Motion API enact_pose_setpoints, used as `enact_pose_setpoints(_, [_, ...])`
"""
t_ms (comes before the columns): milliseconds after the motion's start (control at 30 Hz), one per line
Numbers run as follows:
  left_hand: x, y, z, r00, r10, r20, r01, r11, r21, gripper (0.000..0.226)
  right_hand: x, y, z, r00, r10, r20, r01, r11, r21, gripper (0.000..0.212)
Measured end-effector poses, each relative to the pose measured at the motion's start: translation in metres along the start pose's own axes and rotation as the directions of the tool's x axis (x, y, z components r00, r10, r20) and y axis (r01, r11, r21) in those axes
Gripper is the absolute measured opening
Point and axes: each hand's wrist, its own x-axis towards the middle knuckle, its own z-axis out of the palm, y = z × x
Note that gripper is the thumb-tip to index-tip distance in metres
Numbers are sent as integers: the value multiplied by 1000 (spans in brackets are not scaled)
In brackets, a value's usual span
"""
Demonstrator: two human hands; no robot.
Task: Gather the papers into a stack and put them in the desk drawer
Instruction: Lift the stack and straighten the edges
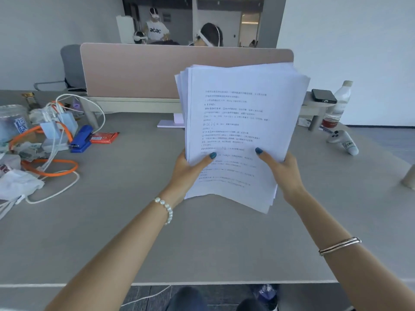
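A stack of white printed papers is held upright above the grey desk, its sheets slightly fanned at the top and bottom edges. My left hand grips the stack's lower left edge, thumb on the front page. My right hand grips the lower right edge the same way. The stack's bottom edge hangs just above the desk surface. No drawer is in view.
Chargers, white and orange cables, a blue stapler and a red packet crowd the left. A pink divider stands behind. A controller, a bottle and a phone sit on the right.
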Motion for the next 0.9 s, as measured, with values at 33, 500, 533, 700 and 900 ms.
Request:
enact_pose_setpoints(33, [0,-3,2,1000,-7,-12,7,1000,-8,36,-1,3,1,1000,9,-10,-9,1000,0,12])
enact_pose_setpoints(500, [-7,-8,13,997,6,-80,-8,1000,-22,29,-13,15,-1,997,78,-14,-78,997,-9,21])
enact_pose_setpoints(533, [-6,-4,14,994,20,-104,-25,999,-44,28,-12,12,0,997,62,-35,-62,998,-6,16])
enact_pose_setpoints(700, [-9,-5,19,997,2,-76,-9,996,-86,25,-10,10,-2,995,77,-60,-77,997,6,18])
enact_pose_setpoints(900, [-10,-5,23,998,-24,-54,22,999,-42,20,-17,19,-7,981,147,-125,-149,989,1,22])
